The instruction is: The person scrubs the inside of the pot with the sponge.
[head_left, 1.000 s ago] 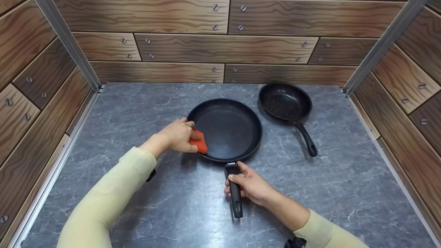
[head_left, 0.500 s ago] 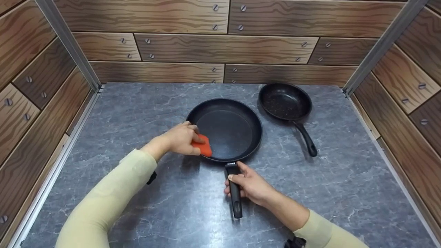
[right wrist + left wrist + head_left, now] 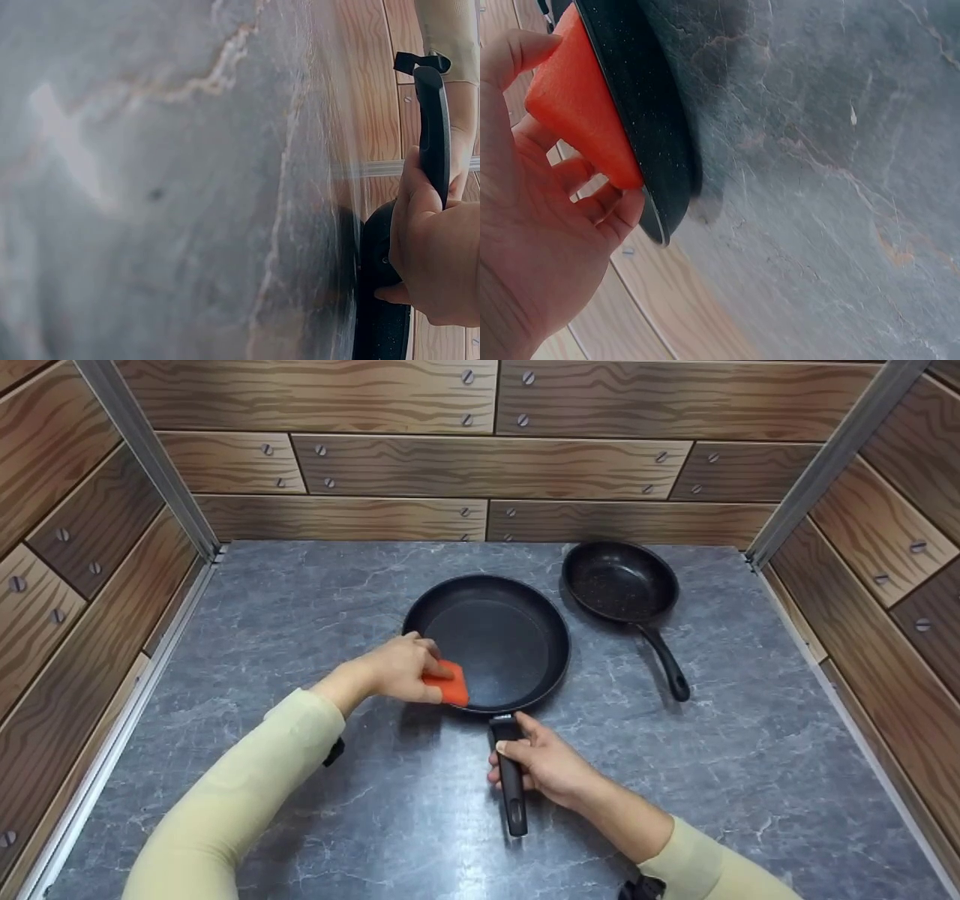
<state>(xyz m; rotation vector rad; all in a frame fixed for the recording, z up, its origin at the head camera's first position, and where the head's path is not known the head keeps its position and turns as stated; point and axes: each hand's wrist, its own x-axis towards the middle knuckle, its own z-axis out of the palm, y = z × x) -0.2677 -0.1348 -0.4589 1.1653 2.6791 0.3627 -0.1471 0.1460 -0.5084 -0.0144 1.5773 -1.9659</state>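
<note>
A large black frying pan [image 3: 491, 641] sits mid-table with its handle [image 3: 514, 799] toward me. My left hand [image 3: 397, 667] reaches over the pan's left rim and grips an orange-red sponge [image 3: 450, 684] at the near-left inner wall. In the left wrist view the thumb and fingers pinch the sponge [image 3: 585, 97] along the pan's rim [image 3: 656, 142]. My right hand [image 3: 551, 765] grips the handle close to the pan, thumb on top; the right wrist view shows this hand [image 3: 431, 247] wrapped round the handle [image 3: 433, 135].
A smaller black frying pan [image 3: 621, 581] rests at the back right, its handle [image 3: 666, 664] pointing toward the front right. The grey marbled tabletop [image 3: 315, 585] is bounded by wood-patterned walls [image 3: 480, 465] at the back and both sides, with metal posts [image 3: 150, 457] at the corners.
My left hand has slid the sponge along the pan's inner edge, toward me and to the right. The right hand keeps its grip on the handle, and the pan has barely shifted.
</note>
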